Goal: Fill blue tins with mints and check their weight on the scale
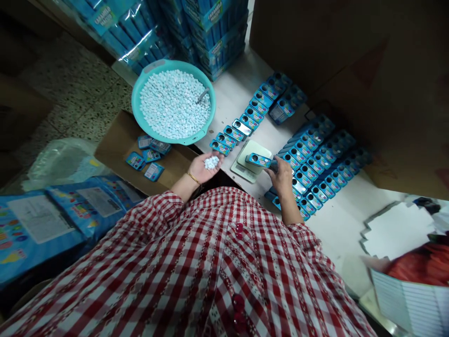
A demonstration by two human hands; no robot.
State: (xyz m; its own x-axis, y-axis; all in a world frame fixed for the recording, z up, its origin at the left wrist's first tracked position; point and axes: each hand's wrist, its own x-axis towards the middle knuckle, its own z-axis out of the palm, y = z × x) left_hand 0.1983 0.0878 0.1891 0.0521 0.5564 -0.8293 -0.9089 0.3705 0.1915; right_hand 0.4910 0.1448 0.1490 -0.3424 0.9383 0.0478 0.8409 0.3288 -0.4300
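My left hand (205, 167) is palm up, fingers slightly cupped around a small heap of white candies (211, 163). A small white scale (242, 169) lies between my hands, with a blue candy tin (257, 159) over its plate. My right hand (282, 177) is at the tin's right end, thumb and fingers closed about it; the fingertips are partly hidden. A row of blue tins with round openings (245, 126) runs away from the scale. A teal basin (137, 105) full of pale candies, with a grey scoop (202, 96) in it, stands beyond my left hand.
More rows of tins (314, 166) stand right of the scale. An open cardboard box (171, 173) with several flat blue packs is at left, beside blue printed bags (94, 201). Wrapped stacks (217, 35) stand behind. A large dark carton (351, 84) borders the table at right.
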